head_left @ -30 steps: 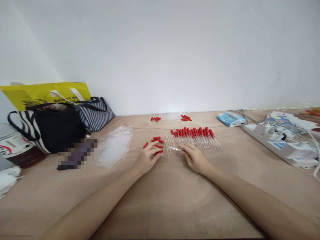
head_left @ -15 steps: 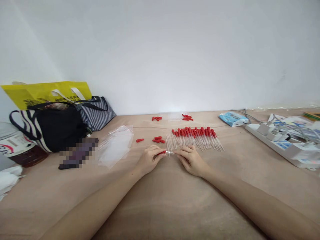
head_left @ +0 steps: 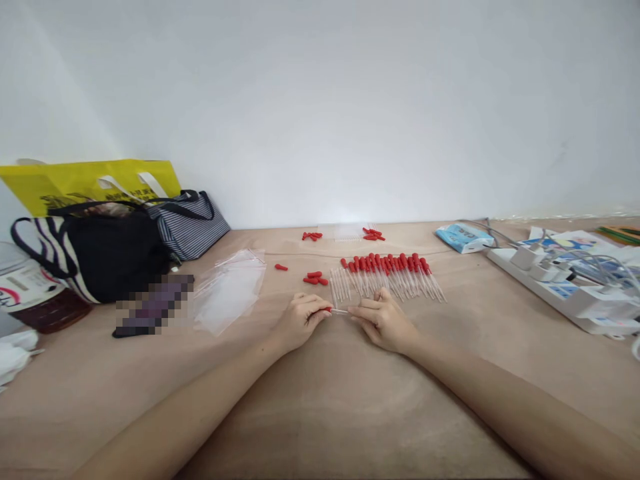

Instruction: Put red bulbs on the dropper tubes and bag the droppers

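My left hand point(head_left: 303, 319) pinches a red rubber bulb point(head_left: 327, 309), most of it covered by the fingers. My right hand point(head_left: 380, 321) grips a thin clear dropper tube point(head_left: 341, 312) that runs across the gap to the bulb. Bulb and tube meet end to end; how deep the tube sits inside is hidden by my left fingers. Just beyond my hands lie several bare clear tubes point(head_left: 342, 285). To their right is a row of droppers point(head_left: 395, 270) with red bulbs on. Loose red bulbs point(head_left: 315, 279) rest behind my left hand, and a single bulb point(head_left: 281, 267) lies farther left.
Clear plastic bags point(head_left: 231, 290) lie left of my hands, near a dark pixelated object point(head_left: 157, 303). Bags and a bottle point(head_left: 43, 307) stand at far left. On the right are a blue tissue pack point(head_left: 464, 238) and a white power strip point(head_left: 560, 290) with cables. More bulbs point(head_left: 373, 234) lie near the wall.
My hands still hold the bulb and tube together, slightly lower in view. The single loose bulb has shifted a little away from me and now points differently. The camera view has moved slightly.
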`<state>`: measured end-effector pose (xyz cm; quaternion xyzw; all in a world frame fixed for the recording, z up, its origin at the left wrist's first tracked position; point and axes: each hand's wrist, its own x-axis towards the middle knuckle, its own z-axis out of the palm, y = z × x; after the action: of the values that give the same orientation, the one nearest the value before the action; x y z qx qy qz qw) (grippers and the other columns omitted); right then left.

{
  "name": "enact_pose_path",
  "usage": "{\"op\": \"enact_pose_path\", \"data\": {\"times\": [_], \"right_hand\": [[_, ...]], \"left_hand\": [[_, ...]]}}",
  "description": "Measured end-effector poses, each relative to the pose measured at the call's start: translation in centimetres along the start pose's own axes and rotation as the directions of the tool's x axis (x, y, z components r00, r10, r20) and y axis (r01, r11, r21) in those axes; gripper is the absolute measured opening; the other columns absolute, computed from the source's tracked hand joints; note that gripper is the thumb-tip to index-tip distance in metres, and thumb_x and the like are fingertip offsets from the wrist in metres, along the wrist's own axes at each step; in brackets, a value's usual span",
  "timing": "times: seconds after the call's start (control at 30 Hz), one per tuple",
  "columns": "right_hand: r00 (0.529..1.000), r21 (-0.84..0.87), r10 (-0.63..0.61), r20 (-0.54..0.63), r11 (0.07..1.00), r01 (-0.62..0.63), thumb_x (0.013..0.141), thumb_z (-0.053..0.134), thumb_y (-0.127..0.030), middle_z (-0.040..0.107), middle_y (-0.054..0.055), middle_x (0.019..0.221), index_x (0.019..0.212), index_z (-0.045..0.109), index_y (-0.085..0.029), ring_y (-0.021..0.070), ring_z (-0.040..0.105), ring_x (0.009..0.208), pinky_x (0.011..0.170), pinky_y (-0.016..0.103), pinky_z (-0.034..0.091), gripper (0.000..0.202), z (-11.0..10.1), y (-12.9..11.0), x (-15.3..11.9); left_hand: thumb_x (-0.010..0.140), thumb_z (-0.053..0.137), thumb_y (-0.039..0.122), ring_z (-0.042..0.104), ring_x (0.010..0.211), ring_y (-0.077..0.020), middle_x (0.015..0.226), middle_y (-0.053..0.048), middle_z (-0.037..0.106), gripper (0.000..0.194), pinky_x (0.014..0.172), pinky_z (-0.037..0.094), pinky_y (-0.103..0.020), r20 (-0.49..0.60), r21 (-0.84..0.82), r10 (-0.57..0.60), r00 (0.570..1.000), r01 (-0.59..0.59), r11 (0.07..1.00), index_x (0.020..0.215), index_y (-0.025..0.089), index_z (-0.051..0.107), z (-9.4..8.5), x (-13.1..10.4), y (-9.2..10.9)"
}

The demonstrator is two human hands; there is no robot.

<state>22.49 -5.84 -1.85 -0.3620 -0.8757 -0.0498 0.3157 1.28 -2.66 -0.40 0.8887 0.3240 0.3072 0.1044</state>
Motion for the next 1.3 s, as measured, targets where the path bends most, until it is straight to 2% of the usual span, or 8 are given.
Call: {"op": "enact_pose_path", "data": {"times": [0.13,0.23,0.47,0.8,1.07,1.3], "right_hand": [[0.994,-0.154,-0.113,-0.015,0.982,0.109,0.082,0.035,-0.011,0.057,0.0,0.063,0.092,0.062,-0.017,0.0096,0.042,0.053,0.066,0.031,0.023,0.029,-0.1,0.4,0.1],[0.99,-0.209,-0.139,-0.018,0.969,0.132,0.081,0.035,-0.01,0.058,0.0,0.063,0.091,0.062,-0.017,0.0101,0.043,0.055,0.066,0.032,0.022,0.03,-0.2,0.5,0.1],[0.997,-0.162,-0.05,-0.05,0.986,0.041,0.081,0.039,-0.016,0.057,0.001,0.066,0.082,0.063,-0.017,0.0103,0.038,0.055,0.064,0.031,0.021,0.024,-0.1,-0.4,0.2],[0.993,-0.155,-0.111,-0.038,0.982,0.104,0.079,0.037,-0.012,0.053,0.001,0.063,0.083,0.063,-0.016,0.0098,0.035,0.053,0.064,0.03,0.021,0.026,0.0,-0.3,0.2],[0.996,-0.083,-0.083,-0.045,0.993,0.079,0.083,0.037,-0.016,0.057,0.001,0.065,0.084,0.062,-0.015,0.01,0.039,0.055,0.064,0.029,0.022,0.025,0.1,-0.6,0.5],[0.997,-0.11,-0.025,0.068,0.993,0.032,0.085,0.041,-0.024,0.06,0.003,0.068,0.086,0.062,-0.018,0.0136,0.045,0.067,0.065,0.03,0.021,0.023,-0.4,-0.7,0.8]], "left_hand": [[0.084,0.044,0.026,0.06,0.075,-0.0149,0.08,-0.001,0.067,0.02,0.077,0.036,-0.031,0.045,0.006,0.014,0.999,-0.014,1.0,0.084,0.021,0.063,0.0,0.0,-0.1],[0.085,0.042,0.028,0.06,0.077,-0.0148,0.082,-0.002,0.068,0.021,0.079,0.034,-0.031,0.084,0.01,0.009,0.996,-0.01,1.0,0.085,0.022,0.062,-0.1,0.0,-0.1],[0.085,0.042,0.029,0.06,0.07,-0.0133,0.078,-0.002,0.068,0.021,0.087,0.029,-0.035,0.042,0.067,0.051,0.998,-0.054,0.996,0.083,0.021,0.062,0.2,-0.2,0.1],[0.085,0.041,0.028,0.059,0.071,-0.0127,0.076,-0.002,0.066,0.021,0.095,0.024,-0.037,0.064,0.106,0.123,0.99,-0.129,0.986,0.084,0.021,0.06,0.4,-0.5,0.4],[0.084,0.043,0.025,0.06,0.073,-0.0122,0.076,-0.001,0.065,0.018,0.095,0.023,-0.036,0.036,0.096,0.18,0.983,-0.183,0.979,0.084,0.02,0.06,0.3,-0.4,0.5],[0.083,0.047,0.03,0.059,0.077,-0.0137,0.079,-0.001,0.066,0.017,0.094,0.024,-0.036,0.034,0.083,0.08,0.996,-0.083,0.993,0.09,0.022,0.06,0.1,0.1,0.3]]}}
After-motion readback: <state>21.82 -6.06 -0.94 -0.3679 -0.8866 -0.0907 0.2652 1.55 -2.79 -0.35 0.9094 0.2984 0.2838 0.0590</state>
